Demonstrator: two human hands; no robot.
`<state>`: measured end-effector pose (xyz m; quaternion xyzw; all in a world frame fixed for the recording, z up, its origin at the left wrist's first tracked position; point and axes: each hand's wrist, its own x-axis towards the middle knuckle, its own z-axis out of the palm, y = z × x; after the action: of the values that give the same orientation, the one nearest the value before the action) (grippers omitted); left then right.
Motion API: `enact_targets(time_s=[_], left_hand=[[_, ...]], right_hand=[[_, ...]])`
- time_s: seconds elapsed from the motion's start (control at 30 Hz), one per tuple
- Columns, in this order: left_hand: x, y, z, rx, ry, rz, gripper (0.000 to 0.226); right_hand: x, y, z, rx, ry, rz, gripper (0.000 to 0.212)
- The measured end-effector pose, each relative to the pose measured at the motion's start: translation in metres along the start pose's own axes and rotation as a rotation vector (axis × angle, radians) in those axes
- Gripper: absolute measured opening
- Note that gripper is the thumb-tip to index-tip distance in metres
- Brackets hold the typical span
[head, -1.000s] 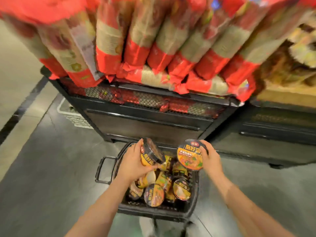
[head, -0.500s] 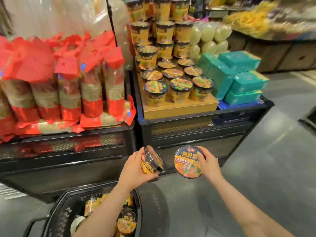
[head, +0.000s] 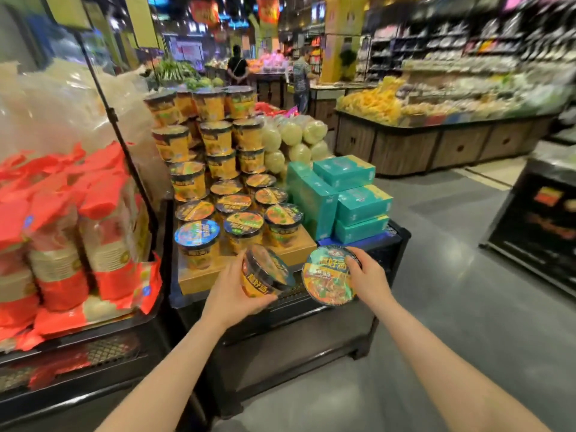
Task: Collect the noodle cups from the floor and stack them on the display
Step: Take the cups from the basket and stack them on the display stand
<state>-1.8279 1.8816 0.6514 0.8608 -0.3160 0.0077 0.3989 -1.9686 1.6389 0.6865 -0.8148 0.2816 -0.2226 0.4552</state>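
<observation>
The left hand [head: 232,296] grips one noodle cup [head: 266,272] around its side, tilted so the lid faces up and to the right, and the right hand [head: 369,280] holds a second noodle cup [head: 327,277] by its rim with the printed lid turned toward the camera; the two hands are apart, side by side, each curled on its own cup. Both cups hang just in front of the display [head: 240,182], which lies straight ahead and slightly up from the hands. Its stacked cups climb in steps toward the back, upright, on a tan wooden surface [head: 299,246]. The left hand looks nearer the front row and the bare strip of wood beside it, so it would probably set down first; each cup would need turning upright, lid up. The right hand sits closer to the teal boxes [head: 352,194] at the display's right end. The floor near the person's feet is out of view, so any cups left there cannot be counted. The background shelves are blurred, and red packets [head: 62,219] fill the neighbouring stand on the left.
</observation>
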Motion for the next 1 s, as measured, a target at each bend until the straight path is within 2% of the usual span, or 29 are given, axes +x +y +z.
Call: enact_targets(time_s=[0.3,0.57,0.83,1.0], left_hand=[[0.124,-0.003,-0.034,0.058,0.161,0.063,0.116],[0.207,-0.045,-0.072,0.089,0.232,-0.076,0.124],[0.225,-0.099,-0.098,0.071,0.346,-0.208,0.12],[0.229,-0.121,-0.103,0.102,0.432,-0.291,0.116]], right_hand=[[0.123,-0.052,0.012,-0.018,0.016,-0.146,0.037],[0.23,-0.101,0.079,-0.005,-0.053,-0.225,0.04],[0.318,-0.136,0.172,0.046,-0.253,-0.3,0.04],[0.374,-0.156,0.23,-0.01,-0.378,-0.358,0.04]])
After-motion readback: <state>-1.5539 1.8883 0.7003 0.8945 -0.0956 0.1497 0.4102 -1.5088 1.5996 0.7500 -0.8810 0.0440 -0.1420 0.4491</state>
